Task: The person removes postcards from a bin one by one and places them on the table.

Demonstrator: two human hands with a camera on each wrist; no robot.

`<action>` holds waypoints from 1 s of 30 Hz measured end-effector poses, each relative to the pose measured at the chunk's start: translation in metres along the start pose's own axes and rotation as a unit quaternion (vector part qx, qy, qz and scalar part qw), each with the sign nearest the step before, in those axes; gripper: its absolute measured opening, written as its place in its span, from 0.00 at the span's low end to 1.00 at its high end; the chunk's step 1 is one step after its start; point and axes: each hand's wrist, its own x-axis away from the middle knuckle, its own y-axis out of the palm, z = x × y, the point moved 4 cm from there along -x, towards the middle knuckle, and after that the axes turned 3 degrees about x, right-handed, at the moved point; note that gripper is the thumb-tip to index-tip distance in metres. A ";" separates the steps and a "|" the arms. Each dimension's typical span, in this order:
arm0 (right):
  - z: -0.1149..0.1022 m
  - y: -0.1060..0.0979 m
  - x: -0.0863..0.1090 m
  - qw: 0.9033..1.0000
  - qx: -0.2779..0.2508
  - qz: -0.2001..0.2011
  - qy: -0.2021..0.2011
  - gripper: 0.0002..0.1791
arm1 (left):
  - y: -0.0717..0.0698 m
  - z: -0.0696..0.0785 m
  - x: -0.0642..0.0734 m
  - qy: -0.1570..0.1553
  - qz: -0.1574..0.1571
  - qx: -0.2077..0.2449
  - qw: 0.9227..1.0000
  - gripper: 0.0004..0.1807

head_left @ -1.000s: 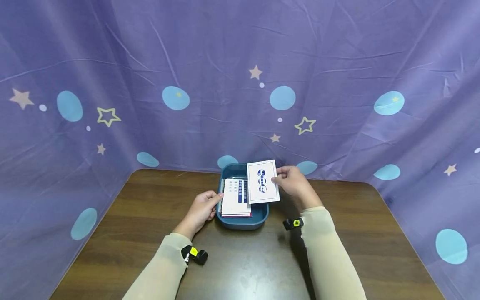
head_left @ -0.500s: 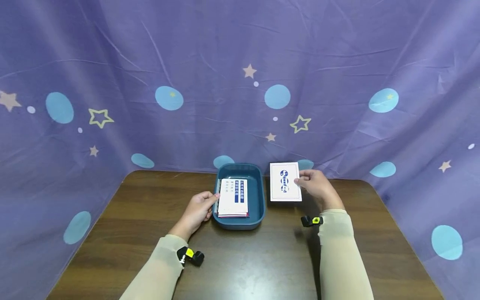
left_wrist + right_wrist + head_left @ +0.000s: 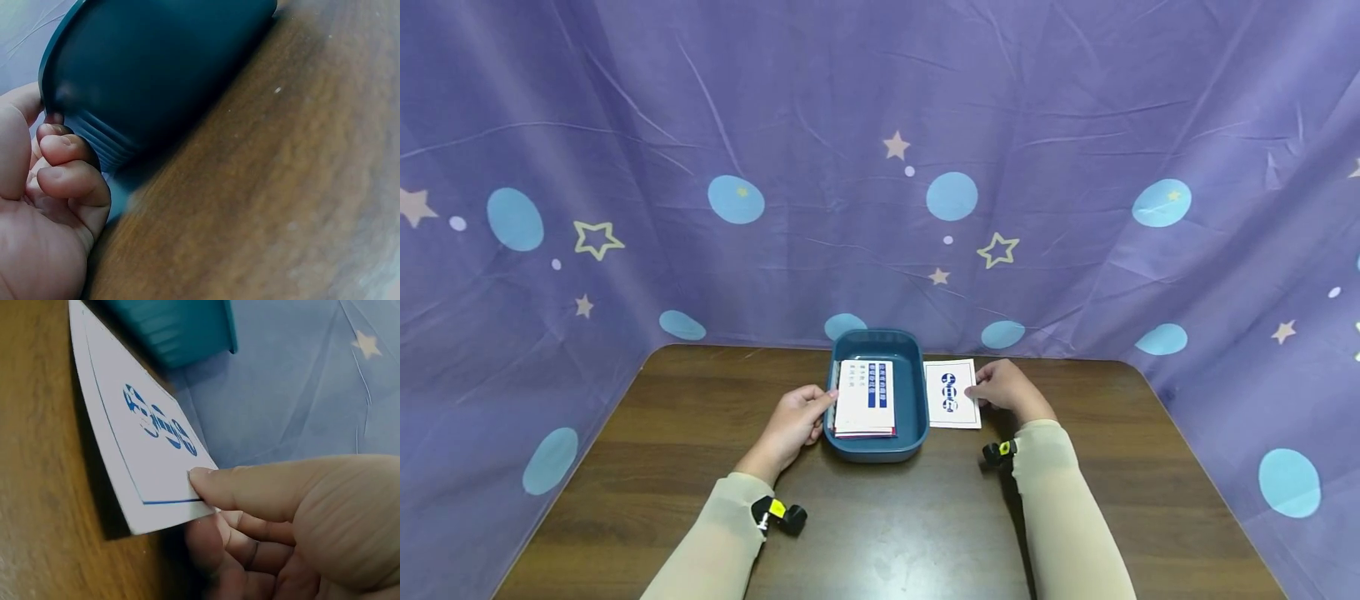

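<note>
A dark teal plastic bin (image 3: 912, 367) stands on the table. My left hand (image 3: 786, 429) grips its left rim, thumb over the edge and fingers curled against the outer wall (image 3: 156, 62). Inside, at the left, lies a stack of white cards (image 3: 857, 408) with blue printing; a red edge shows beneath. Right of the bin, my right hand (image 3: 1009, 390) pinches a white card (image 3: 938, 414) by its right edge, thumb on top and fingers below. In the right wrist view, the card (image 3: 125, 444) has a thin blue border and a blue emblem, and is held close over the table.
The brown wooden table (image 3: 895, 533) has its back edge against a purple curtain (image 3: 820, 167) with stars and light blue spots. The curtain also hangs along both sides. A small black wrist camera (image 3: 790, 518) sits on the left forearm, another (image 3: 997, 452) on the right.
My right hand has carried the white card from over the bin's right side out to the right, then down and slightly back left beside the bin. My left hand keeps its grip.
</note>
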 end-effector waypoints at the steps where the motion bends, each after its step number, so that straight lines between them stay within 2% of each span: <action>1: -0.002 0.001 0.001 1.000 0.005 0.006 0.003 0.10 | 0.000 0.000 0.000 0.000 0.000 0.000 1.000 0.21; 10: -0.014 0.005 0.004 0.997 0.053 0.043 0.033 0.17 | -0.001 0.004 0.001 0.006 -0.004 -0.014 1.000 0.21; 15: -0.021 0.002 0.006 0.996 0.063 0.040 0.039 0.19 | -0.002 0.005 0.002 0.009 0.000 -0.016 1.000 0.21; 22: -0.049 -0.012 0.016 0.998 0.021 0.050 -0.023 0.17 | 0.000 0.006 0.003 0.012 0.003 -0.017 1.000 0.21; 27: -0.089 -0.010 0.026 0.997 -0.011 0.044 -0.070 0.16 | 0.002 0.004 0.003 0.010 0.001 -0.013 1.000 0.21; 30: -0.119 -0.005 0.025 0.995 -0.002 0.028 -0.095 0.16 | 0.000 0.002 0.003 0.009 0.001 -0.011 1.000 0.21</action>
